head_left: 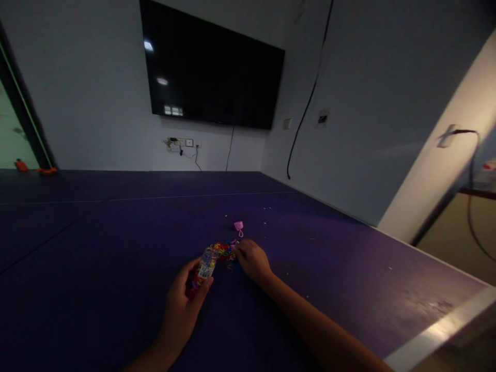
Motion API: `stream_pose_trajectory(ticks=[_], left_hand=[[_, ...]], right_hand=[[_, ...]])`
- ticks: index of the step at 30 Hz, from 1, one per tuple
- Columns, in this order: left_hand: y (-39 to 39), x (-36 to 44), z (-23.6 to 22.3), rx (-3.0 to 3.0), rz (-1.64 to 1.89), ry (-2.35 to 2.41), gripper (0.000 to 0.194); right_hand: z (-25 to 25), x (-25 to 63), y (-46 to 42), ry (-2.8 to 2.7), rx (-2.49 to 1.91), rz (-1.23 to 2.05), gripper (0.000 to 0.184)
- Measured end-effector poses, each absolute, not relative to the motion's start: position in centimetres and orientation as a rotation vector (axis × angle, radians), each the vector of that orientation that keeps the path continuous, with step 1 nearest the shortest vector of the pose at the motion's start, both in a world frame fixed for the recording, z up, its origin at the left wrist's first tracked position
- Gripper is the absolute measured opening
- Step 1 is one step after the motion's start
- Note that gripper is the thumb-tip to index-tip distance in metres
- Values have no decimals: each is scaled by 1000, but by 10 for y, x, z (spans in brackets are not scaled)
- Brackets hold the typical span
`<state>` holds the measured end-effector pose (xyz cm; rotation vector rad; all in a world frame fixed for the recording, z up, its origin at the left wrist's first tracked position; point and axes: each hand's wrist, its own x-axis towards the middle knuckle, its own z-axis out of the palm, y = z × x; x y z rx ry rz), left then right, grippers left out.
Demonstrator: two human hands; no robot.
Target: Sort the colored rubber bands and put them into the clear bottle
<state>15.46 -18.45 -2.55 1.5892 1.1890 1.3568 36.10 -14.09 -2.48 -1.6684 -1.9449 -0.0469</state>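
Left hand (185, 295) wraps a tilted, clear labelled bottle (206, 267), mouth beside 1 pile of multicoloured loops (222, 251); right hand (253, 259) bunches there, its grip indiscernible. Pink cap (238, 226) lies beyond. Excess tilt could spill loops across purple tabletop (127, 248).

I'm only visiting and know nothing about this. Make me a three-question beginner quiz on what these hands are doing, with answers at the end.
1. Multiple choice: what does the left hand hold?
a) a spoon
b) a clear labelled bottle
c) a cable

2. True or false: the pink cap with a loop lies on the purple surface, apart from the bottle.

3. Short answer: what are the fingertips of the right hand at?

Key:
1. b
2. True
3. A pile of small multicoloured loop-like pieces
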Motion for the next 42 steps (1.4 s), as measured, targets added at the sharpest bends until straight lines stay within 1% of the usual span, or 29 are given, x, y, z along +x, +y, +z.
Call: stream_pose_trajectory(ticks=[3,5,8,11,13,17,19,22,23,26,28,34,38,40,42], left_hand=[[-184,154,-26,1569,1335,1183,52],[-184,154,-27,1557,1332,1175,52],[-183,154,-29,1550,1326,1176,52],[-183,155,-30,1534,1325,1174,53],[-183,155,-29,1524,1333,1171,53],[-183,154,-28,1534,1349,1161,51],[-183,154,-27,1547,1348,1162,51],[-183,154,-28,1549,1339,1166,51],[-183,154,-28,1549,1337,1170,51],[-183,154,-28,1559,1344,1176,49],[-183,155,-29,1566,1351,1171,48],[-182,155,-30,1562,1358,1179,49],[-183,155,-29,1550,1350,1176,51],[-183,155,-29,1549,1346,1174,52],[-183,155,-29,1552,1345,1170,52]], right_hand=[[-29,358,-145,-2010,-1630,-28,33],[-34,356,-146,-2039,-1574,67,38],[-41,353,-147,-2044,-1459,241,41],[-44,351,-147,-2015,-1393,323,42],[-43,352,-146,-1987,-1419,302,41],[-42,356,-144,-1888,-1577,145,39],[-41,358,-142,-1828,-1595,81,34],[-43,361,-138,-1780,-1506,25,22],[-43,362,-136,-1787,-1477,18,25],[-46,365,-133,-1859,-1459,31,47],[-46,366,-131,-1906,-1488,55,51],[-48,368,-122,-1956,-1557,106,35],[-46,368,-120,-1964,-1525,120,31],[-41,371,-123,-1992,-1472,121,36],[-35,377,-129,-2082,-1382,139,56]])
